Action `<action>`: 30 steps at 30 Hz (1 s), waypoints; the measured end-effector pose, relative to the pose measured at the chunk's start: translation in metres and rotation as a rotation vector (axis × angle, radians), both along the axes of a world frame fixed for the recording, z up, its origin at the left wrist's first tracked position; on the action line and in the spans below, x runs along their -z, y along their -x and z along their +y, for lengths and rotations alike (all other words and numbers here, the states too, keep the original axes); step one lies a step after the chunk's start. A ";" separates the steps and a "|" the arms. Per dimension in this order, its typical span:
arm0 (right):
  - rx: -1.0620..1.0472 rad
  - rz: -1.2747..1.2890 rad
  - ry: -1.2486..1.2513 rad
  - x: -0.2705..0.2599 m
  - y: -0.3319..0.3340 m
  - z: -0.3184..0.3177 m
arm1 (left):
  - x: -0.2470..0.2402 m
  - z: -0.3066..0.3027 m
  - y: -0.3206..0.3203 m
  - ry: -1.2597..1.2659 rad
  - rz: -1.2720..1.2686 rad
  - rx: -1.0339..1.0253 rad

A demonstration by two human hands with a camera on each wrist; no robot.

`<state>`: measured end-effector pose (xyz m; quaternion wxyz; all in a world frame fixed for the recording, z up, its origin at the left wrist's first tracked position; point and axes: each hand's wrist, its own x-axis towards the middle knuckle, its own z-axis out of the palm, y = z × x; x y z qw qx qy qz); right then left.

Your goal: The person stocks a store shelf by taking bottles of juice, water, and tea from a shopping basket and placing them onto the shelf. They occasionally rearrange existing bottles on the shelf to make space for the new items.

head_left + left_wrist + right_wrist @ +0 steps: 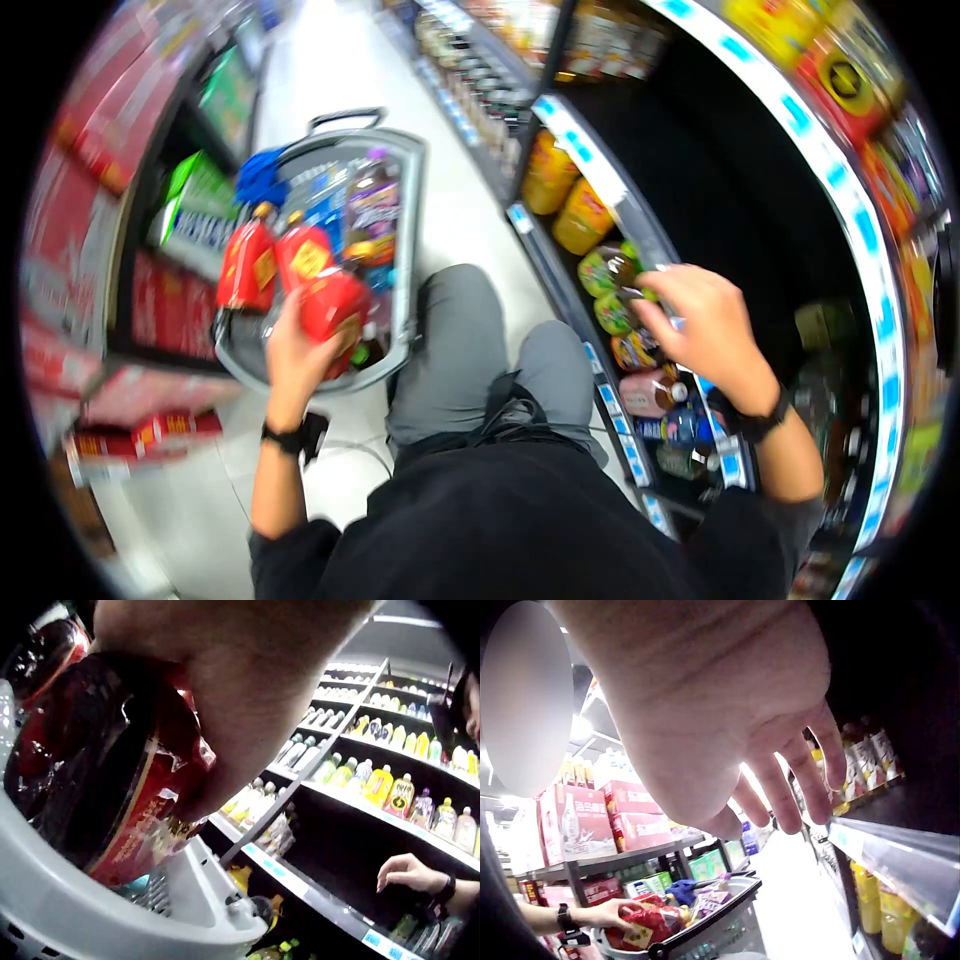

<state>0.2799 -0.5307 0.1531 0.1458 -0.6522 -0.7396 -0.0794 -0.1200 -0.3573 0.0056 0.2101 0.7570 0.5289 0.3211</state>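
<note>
My left hand (297,352) grips a red-labelled bottle (335,305) over the near end of a grey shopping basket (408,250). Dark liquid shows through that bottle (82,765) in the left wrist view, low beside the basket rim. Two more red-labelled bottles (246,268) lie just beyond the hand, together with a purple-labelled bottle (374,205) and a blue bundle (262,178). Holding nothing, my right hand (705,320) hovers at the shelf's front edge with fingers loosely spread. Below it are green-labelled bottles (612,290); the right wrist view shows its palm (720,712).
Drink shelves (640,215) run along the right, with yellow bottles (583,215) on the lower level. To the left stand stacked red cartons (75,240) and a green-and-white box (195,215). A pale aisle floor (330,60) stretches ahead past the basket.
</note>
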 end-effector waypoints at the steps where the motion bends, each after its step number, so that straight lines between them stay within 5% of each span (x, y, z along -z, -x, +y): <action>1: -0.046 0.051 0.063 0.004 0.005 0.000 | 0.004 -0.001 0.009 -0.057 -0.054 -0.024; 3: -0.129 0.189 0.101 0.017 0.017 -0.003 | -0.009 -0.008 0.022 -0.157 -0.139 -0.010; 4: -0.155 0.271 0.125 0.023 0.026 -0.004 | -0.032 -0.021 0.017 0.172 -0.442 -0.047; 5: -0.183 0.400 0.087 0.027 0.036 -0.004 | -0.043 -0.030 0.016 0.184 -0.512 -0.013; 8: -0.111 0.763 0.457 0.019 0.064 0.005 | -0.060 -0.049 0.005 0.263 -0.708 0.037; 16: -0.192 1.341 0.295 0.056 0.102 0.001 | -0.063 -0.087 -0.093 0.556 -0.895 0.389; 20: 0.115 1.726 0.153 0.026 0.082 -0.019 | -0.057 -0.105 -0.143 0.691 -1.035 0.482; 24: 0.387 2.023 0.102 0.002 0.047 -0.048 | -0.086 -0.115 -0.170 0.958 -1.070 0.807; 26: 0.454 2.110 -0.059 0.009 0.016 -0.058 | -0.080 -0.113 -0.166 0.861 -1.027 0.825; 30: 0.763 1.898 -0.300 -0.010 -0.058 -0.083 | -0.078 -0.101 -0.143 0.739 -1.069 0.760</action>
